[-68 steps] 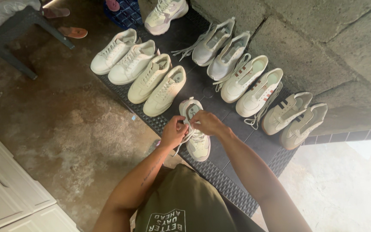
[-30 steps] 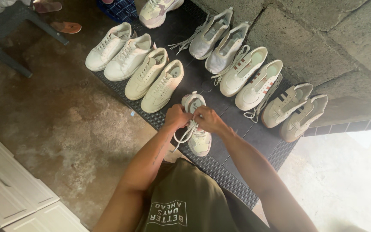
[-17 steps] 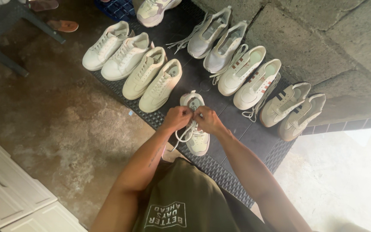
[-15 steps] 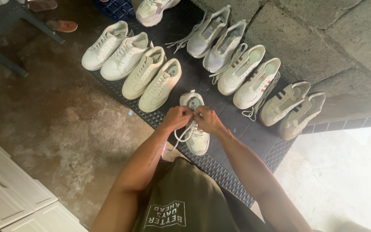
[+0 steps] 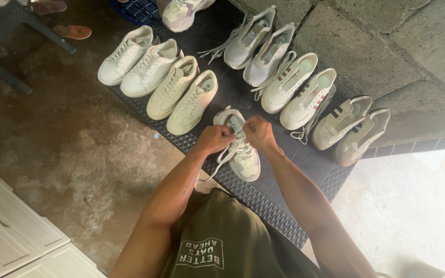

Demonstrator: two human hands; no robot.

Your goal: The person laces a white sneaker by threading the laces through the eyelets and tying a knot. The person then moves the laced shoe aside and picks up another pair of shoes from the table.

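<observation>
White laces [image 5: 221, 160] are pinched in the closed left hand [image 5: 213, 140] and right hand [image 5: 258, 132] over a sneaker [image 5: 244, 157].

Top sneaker [image 5: 184, 11] cropped — lace ends hidden by hands.

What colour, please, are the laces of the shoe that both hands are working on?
White, like the shoe itself; the head view shows them trailing below the left hand.

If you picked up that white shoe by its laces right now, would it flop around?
Probably. The laces look soft and limp, curling loosely over the mat, so the white shoe would likely dangle and swing. The shoe itself seems fairly light, with a thick sole that should keep its shape. Both hands, left hand and right hand, pinch the laces.
</observation>
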